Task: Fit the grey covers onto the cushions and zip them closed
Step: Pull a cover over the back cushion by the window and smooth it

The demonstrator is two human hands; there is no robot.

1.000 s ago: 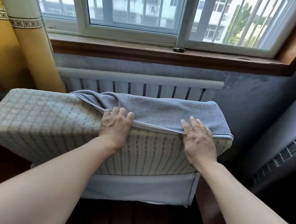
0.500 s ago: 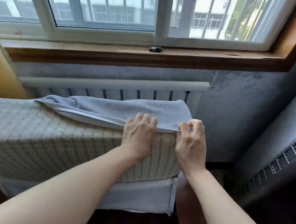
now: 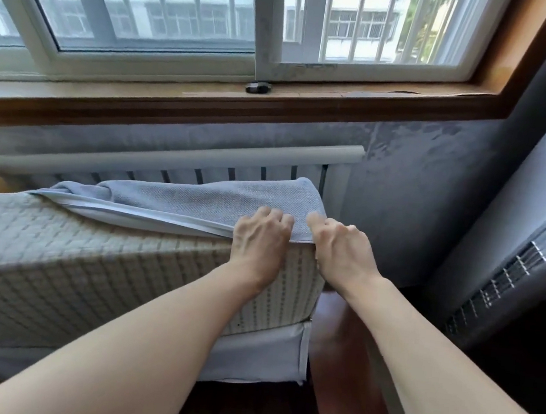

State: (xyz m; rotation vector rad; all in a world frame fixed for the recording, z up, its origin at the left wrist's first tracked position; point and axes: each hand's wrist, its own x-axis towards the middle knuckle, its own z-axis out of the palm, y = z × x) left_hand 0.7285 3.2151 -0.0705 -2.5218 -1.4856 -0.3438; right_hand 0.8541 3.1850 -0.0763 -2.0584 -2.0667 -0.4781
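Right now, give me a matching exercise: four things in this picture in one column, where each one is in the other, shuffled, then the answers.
Things:
1. grey cover
2. cushion
3. radiator
4. left hand

Places:
A. under the window sill, behind the cushion
B. bunched along the cushion's top edge
C. gripping the cover's hem, beside the right hand
D. standing on its long edge, mostly uncovered

Pairs: 1-B, 2-D, 3-A, 4-C
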